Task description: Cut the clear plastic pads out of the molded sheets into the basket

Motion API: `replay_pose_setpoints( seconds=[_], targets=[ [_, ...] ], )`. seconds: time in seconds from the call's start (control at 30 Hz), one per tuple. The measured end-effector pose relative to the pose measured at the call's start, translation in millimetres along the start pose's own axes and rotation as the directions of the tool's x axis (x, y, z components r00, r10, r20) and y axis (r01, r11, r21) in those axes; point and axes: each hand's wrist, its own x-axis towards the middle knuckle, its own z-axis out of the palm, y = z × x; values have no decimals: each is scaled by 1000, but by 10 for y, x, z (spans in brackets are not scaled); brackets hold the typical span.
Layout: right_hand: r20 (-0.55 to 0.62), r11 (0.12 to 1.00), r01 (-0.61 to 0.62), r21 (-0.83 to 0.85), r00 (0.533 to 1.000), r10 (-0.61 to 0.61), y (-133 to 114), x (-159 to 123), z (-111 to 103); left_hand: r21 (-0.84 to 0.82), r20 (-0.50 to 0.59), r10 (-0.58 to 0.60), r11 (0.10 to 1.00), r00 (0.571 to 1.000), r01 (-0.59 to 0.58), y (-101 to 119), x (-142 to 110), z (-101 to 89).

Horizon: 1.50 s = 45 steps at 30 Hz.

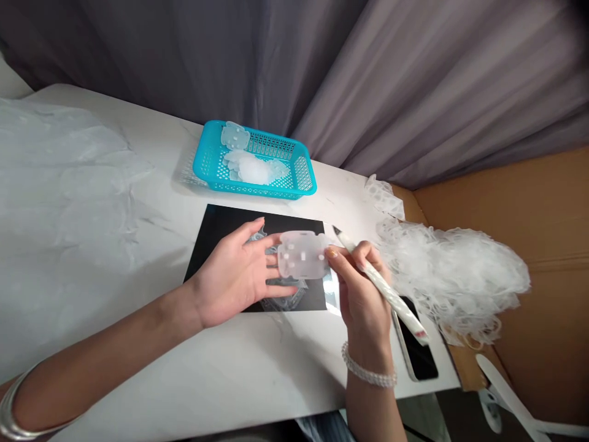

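Note:
A small frosted, translucent plastic piece (301, 256) with notched edges and small holes is held up over a black mat (317, 298). My right hand (361, 282) pinches its right edge between thumb and finger. The same hand also grips a white pen-like tool (391, 298) with a dark pointed tip, which slants up to the left. My left hand (234, 270) is open, palm up, with its fingers spread at the piece's left edge and partly behind it. Under the fingers, a clear film-like scrap (285, 301) lies on the mat, partly hidden.
Behind the mat, a turquoise basket (209, 169) holds several frosted pieces (253, 169). A heap of white stringy offcuts (460, 270) sits at the right by a brown cardboard panel (543, 245). A phone (418, 350) lies near the right edge. Translucent sheeting (59, 202) covers the table's left.

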Motion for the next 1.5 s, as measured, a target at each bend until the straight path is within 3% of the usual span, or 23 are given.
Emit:
replay_pose_setpoints(
  seconds=[0.07,0.1,0.23,0.33,0.4,0.43,0.47,0.5,0.53,0.63,0.7,0.77,0.83,0.87,0.97,1.03,1.17,1.27,1.33,1.4,1.47,1.5],
  targets=[
    [-70,985,123,-120,989,-132,-12,-55,23,-1,-72,26,1000,997,-26,-27,40,-15],
    [-44,968,166,-186,983,-177,-13,-92,41,1,-89,32,999,996,-32,-51,56,-17],
    [219,941,157,-300,971,-93,12,-205,86,79,-54,67,995,996,-63,-165,79,-13],
    [97,957,140,-253,988,-119,34,-191,4,200,-111,243,955,964,-218,-67,129,-83],
    [-4,958,137,-254,990,-143,63,-157,-101,332,-149,487,845,861,-420,183,246,-178],
    [-18,952,131,-275,990,-141,87,-144,-155,425,-138,628,736,766,-527,354,334,-228],
    [1,943,130,-307,991,-137,118,-138,-205,540,-103,759,585,642,-605,538,436,-272],
    [49,927,143,-348,990,-135,156,-141,-246,681,-28,839,414,544,-604,717,541,-305],
    [124,901,176,-396,983,-137,200,-152,-277,812,40,861,268,508,-518,874,636,-324],
    [413,769,390,-506,893,-181,357,-223,-310,984,173,796,-121,580,-128,1062,732,-318],
    [568,634,562,-530,791,-226,465,-287,-300,933,263,701,-359,663,8,912,585,-334],
    [676,496,686,-532,697,-240,557,-351,-277,848,309,552,-529,774,38,616,315,-428],
    [752,369,767,-526,621,-219,621,-411,-241,807,198,410,-584,890,89,295,19,-594],
    [782,316,796,-516,588,-205,642,-438,-215,794,161,358,-601,920,95,155,-108,-686],
    [850,226,860,-458,498,-173,673,-504,-98,801,115,293,-593,949,86,-111,-327,-907],
    [859,237,869,-435,480,-181,678,-528,-4,833,106,272,-550,956,64,-155,-343,-953],
    [810,324,824,-466,544,-220,639,-464,77,892,156,268,-452,951,-19,27,-201,-754],
    [722,402,747,-529,645,-249,512,-309,-49,925,143,350,-380,926,1,287,72,-403],
    [537,500,616,-609,784,-311,388,-203,-196,956,144,384,-293,912,-28,432,376,-146],
    [235,637,412,-652,908,-346,276,-140,-353,952,226,414,-286,882,-109,517,752,79],
    [-33,766,229,-601,950,-310,219,-140,-499,937,271,421,-320,866,-138,538,1117,249],
    [-90,805,184,-564,955,-282,219,-163,-563,924,306,418,-345,855,-162,528,1262,310]
  ],
)
